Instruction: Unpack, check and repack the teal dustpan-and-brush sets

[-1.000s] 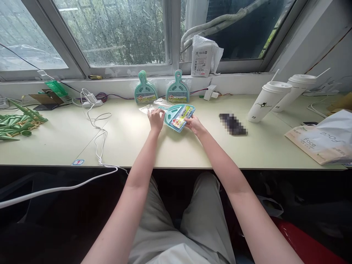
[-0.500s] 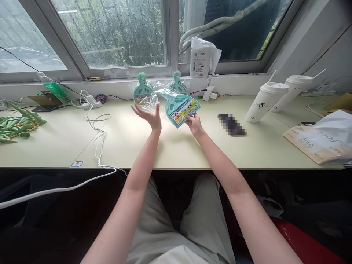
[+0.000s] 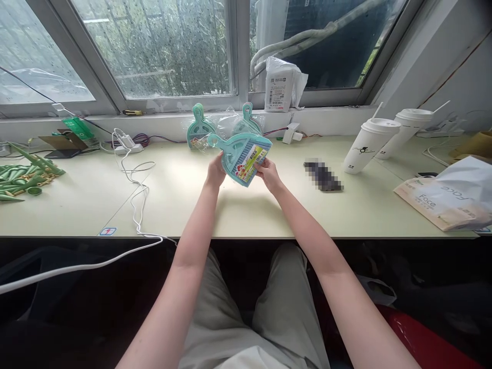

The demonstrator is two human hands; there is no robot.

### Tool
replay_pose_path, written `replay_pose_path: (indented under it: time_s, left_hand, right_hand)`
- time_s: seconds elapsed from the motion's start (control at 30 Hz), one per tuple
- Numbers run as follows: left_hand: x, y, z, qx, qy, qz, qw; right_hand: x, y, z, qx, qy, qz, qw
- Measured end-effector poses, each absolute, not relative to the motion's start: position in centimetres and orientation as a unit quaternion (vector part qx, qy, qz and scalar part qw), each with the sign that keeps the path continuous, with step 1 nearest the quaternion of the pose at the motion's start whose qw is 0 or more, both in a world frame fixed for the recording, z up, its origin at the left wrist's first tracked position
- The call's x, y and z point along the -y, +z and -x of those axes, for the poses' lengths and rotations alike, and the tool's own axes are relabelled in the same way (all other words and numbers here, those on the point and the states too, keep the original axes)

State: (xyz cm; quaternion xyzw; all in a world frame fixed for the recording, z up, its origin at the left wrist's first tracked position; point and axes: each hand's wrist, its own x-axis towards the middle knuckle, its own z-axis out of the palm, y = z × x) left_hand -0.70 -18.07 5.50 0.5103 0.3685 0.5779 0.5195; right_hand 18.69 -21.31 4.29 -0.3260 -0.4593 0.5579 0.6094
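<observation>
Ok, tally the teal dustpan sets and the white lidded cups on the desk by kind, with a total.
Teal dustpan sets: 3, one held by left hand and right hand, two at the sill
White lidded cups: 2
Total: 5

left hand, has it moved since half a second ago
Yes. The left hand has closed in rightward from open air onto the teal dustpan set, now nearer the right hand, judged against the two dustpans by the window.
</observation>
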Motion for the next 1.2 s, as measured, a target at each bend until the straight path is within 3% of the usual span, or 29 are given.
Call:
replay_pose_path:
  time_s: [0.33, 0.77, 0.97, 1.2]
  left_hand:
    - [18.7, 4.8, -1.8, -0.255, 0.516, -0.520, 0.631]
    - [19.3, 4.9, -2.8, -0.228, 0.509, -0.522, 0.645]
    - [20.4, 4.7, -4.5, -0.238, 0.404, -0.545, 0.695]
    - [19.6, 5.0, -4.6, -0.252, 0.533, -0.520, 0.618]
  right_hand:
    - [21.1, 4.0, -18.4, 0.387, 0.528, 0.352, 0.669]
    - [21.1, 4.5, -18.2, 0.405, 0.510, 0.359, 0.669]
    - [21.7, 5.5, -18.6, 0.388, 0.497, 0.340, 0.698]
    - [20.9, 4.9, -18.5, 0.355, 0.498, 0.329, 0.720]
